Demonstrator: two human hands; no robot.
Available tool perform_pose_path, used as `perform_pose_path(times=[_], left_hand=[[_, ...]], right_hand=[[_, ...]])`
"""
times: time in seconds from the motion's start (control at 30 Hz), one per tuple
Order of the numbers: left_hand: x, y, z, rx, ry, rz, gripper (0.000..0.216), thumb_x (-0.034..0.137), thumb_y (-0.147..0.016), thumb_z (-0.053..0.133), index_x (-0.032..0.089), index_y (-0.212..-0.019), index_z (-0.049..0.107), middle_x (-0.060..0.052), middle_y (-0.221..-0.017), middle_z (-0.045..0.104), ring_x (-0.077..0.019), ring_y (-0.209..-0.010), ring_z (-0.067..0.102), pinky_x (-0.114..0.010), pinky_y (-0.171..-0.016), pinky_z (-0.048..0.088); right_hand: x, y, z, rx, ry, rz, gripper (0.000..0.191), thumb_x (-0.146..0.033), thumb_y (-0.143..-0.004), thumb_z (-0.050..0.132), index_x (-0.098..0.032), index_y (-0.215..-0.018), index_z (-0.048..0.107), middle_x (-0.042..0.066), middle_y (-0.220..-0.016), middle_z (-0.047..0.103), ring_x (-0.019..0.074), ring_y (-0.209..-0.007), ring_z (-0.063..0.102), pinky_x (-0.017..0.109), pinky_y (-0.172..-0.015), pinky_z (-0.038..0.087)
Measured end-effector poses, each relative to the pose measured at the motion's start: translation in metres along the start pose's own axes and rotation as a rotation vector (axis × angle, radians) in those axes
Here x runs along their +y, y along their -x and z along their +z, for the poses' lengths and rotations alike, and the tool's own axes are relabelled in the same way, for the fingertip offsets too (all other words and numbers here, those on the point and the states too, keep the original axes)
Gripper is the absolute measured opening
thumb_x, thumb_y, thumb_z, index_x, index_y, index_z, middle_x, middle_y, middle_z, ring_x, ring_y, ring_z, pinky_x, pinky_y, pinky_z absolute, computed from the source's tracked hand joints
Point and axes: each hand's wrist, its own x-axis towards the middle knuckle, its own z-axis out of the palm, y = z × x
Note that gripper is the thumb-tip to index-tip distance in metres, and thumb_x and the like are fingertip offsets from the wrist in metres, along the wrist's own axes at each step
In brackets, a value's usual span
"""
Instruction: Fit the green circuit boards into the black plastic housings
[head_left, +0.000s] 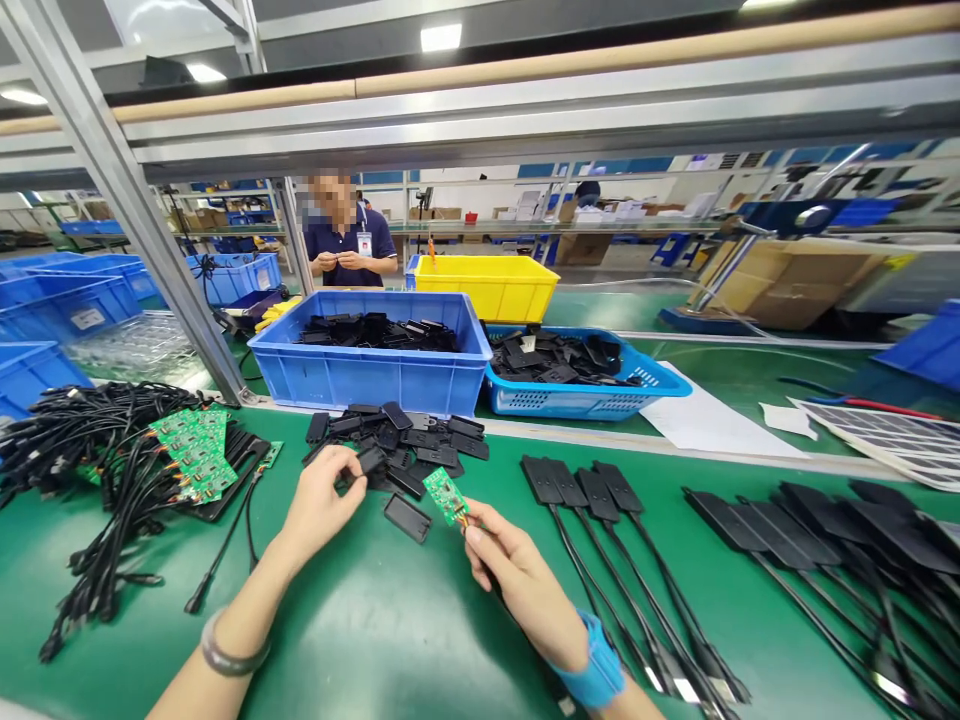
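Note:
My right hand (510,565) pinches a green circuit board (445,496) at its wired end, holding it above the green table. My left hand (324,500) is at the front of a heap of black plastic casings (442,440), its fingers closed on the edge of one casing (369,461). A single open casing half (406,517) lies between my hands, its hollow side up. On the left, several circuit boards with black cables (196,450) lie stacked on a dark plate. To the right, several closed casings with cables (581,490) rest in a row.
Behind the heap stand a blue bin (367,375) and a light-blue basket (577,400), both holding black parts. A yellow bin (487,290) is farther back. More cabled casings (817,525) lie far right. A metal post (150,220) rises at left. Another person (349,240) is across the table.

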Motion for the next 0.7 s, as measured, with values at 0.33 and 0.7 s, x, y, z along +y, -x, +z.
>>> perform_pose_path(times=[0.33,0.7], left_hand=[[0.033,0.029,0.051,-0.313,1.335,-0.494,0.058,0.021,-0.055,0.087,0.016,-0.107,0.063,-0.004,-0.091,0.066,-0.0155,-0.084,0.061,-0.028,-0.082,0.044],[0.048,0.037,0.048,-0.415,1.491,-0.5,0.056,0.019,-0.073,0.076,0.02,-0.125,0.054,-0.012,-0.121,0.063,-0.0244,-0.107,0.061,-0.041,-0.096,0.045]], right_hand=[[0.011,0.004,0.003,0.079,0.44,-0.27,0.026,-0.03,-0.088,0.054,-0.023,-0.109,0.068,0.005,-0.089,0.061,0.0149,-0.069,0.057,0.026,-0.061,0.047],[0.012,0.006,0.008,0.132,0.626,-0.482,0.032,-0.023,-0.091,0.05,-0.03,-0.118,0.065,0.005,-0.088,0.057,0.0168,-0.074,0.058,0.029,-0.066,0.052]])
